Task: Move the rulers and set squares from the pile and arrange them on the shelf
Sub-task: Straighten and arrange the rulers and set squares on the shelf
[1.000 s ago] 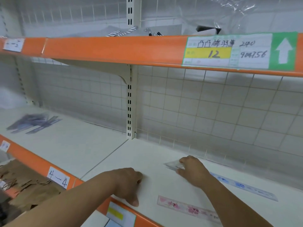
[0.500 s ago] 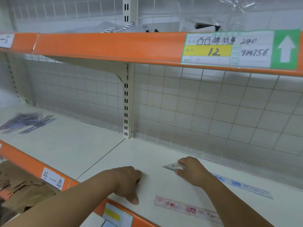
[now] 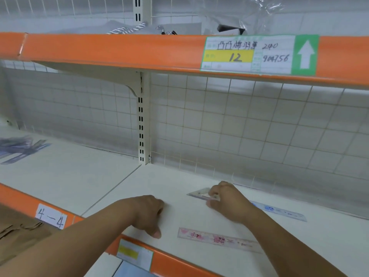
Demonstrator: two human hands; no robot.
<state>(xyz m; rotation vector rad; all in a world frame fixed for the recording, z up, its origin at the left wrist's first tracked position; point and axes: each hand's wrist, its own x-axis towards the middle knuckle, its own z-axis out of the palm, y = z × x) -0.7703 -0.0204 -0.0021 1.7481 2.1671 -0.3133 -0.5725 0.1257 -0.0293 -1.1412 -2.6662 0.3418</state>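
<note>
right hand [image 3: 225, 198] on the shelf [image 3: 175, 180], fingers curled round the right end of a clear set square [image 3: 199, 194], pinching it. the set square lies low on the board, point to the left, mid-depth, right of the upright. left hand [image 3: 147, 212] rests near the front edge, fingers curled under, thumb sticking down, nothing in it. pink ruler [image 3: 217, 238] flat along the front, between the two forearms, apart from both. blue ruler [image 3: 279, 211] flat, running right from behind the right wrist. pile [image 3: 22, 146] of dark, blurred pieces far left in the next bay. tag [image 3: 51, 216] on the orange edge reads 4-4.
</note>
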